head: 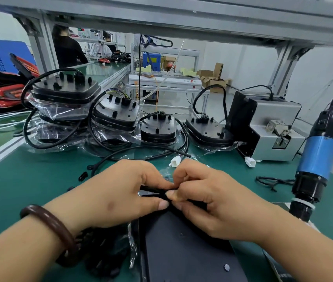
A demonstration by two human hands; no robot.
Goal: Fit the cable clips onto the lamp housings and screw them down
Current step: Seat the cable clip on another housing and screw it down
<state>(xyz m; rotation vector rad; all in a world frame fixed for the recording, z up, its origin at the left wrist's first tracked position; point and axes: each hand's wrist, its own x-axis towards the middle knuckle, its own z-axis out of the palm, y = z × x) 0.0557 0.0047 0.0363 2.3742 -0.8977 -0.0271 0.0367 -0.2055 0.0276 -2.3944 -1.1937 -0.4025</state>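
Observation:
A black lamp housing [184, 251] lies face down at the near edge of the green bench. Above its far end my left hand [117, 192] and my right hand [212, 200] meet fingertip to fingertip, both pinching a black cable [153, 189] that runs across the housing; whether a clip sits between the fingers is hidden. A small black cable clip [83, 176] lies loose on the mat to the left. A blue electric screwdriver [316, 159] hangs upright at the right, untouched.
Several more lamp housings [158, 129] in clear bags, with looping black cables, stand across the back of the bench. A grey screw feeder [273, 129] sits at the back right. White connectors [175, 161] lie on the mat. Red lamps [1, 94] are stacked far left. People work at a bench behind.

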